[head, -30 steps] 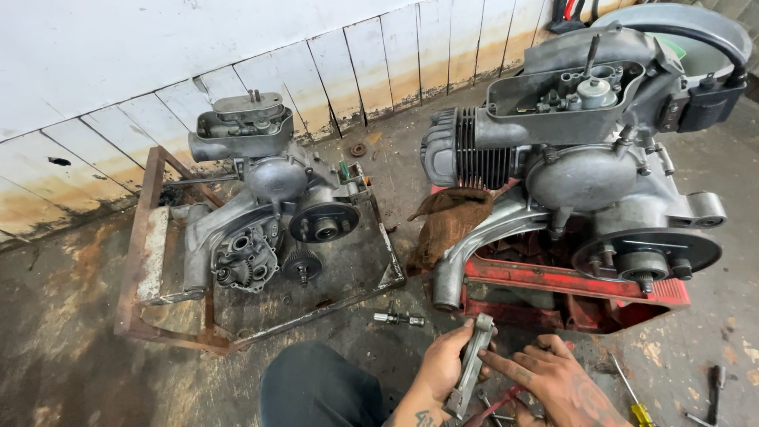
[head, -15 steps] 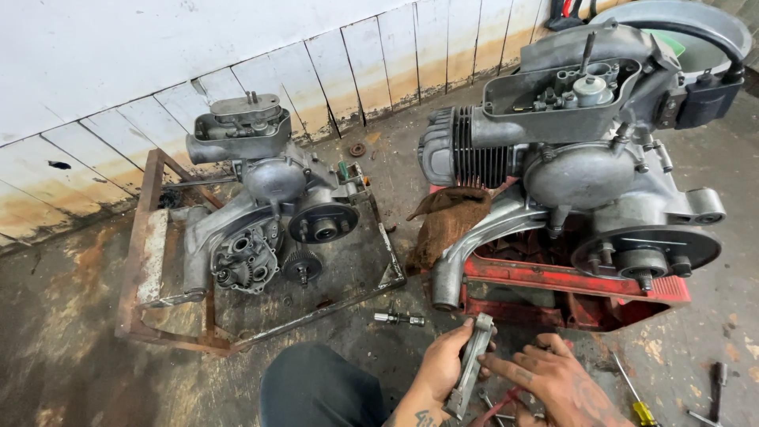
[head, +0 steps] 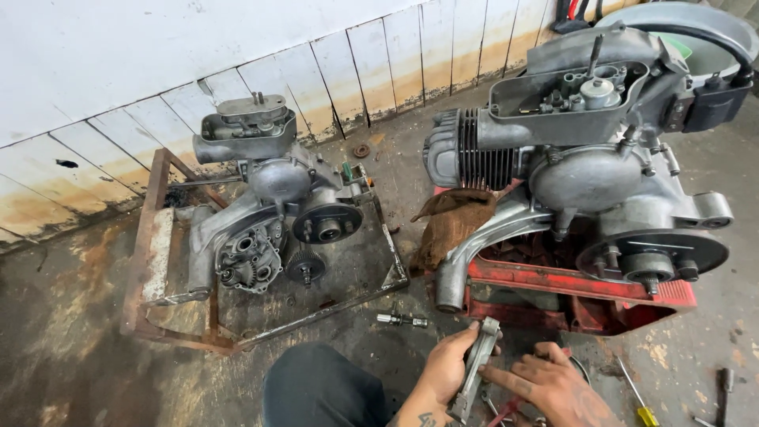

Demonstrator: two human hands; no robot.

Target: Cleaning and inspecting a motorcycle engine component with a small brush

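My left hand (head: 444, 370) grips a long grey metal part (head: 477, 369), held upright near the bottom of the view. My right hand (head: 545, 386) rests beside it, fingers spread and touching its lower end. Just above the hands, a large grey scooter engine (head: 585, 170) with cooling fins sits on a red stand (head: 553, 289). A brown rag (head: 455, 221) lies against its left side.
A second, partly stripped engine (head: 269, 213) sits in a rusty metal tray (head: 150, 261) on the left. A small metal shaft (head: 402, 319) lies on the floor. Screwdrivers (head: 636, 395) lie at bottom right. White tiled wall (head: 237, 47) behind. My dark-trousered knee (head: 316, 387) is below.
The view has shifted slightly. Both hands stay on the metal part in nearly the same place.
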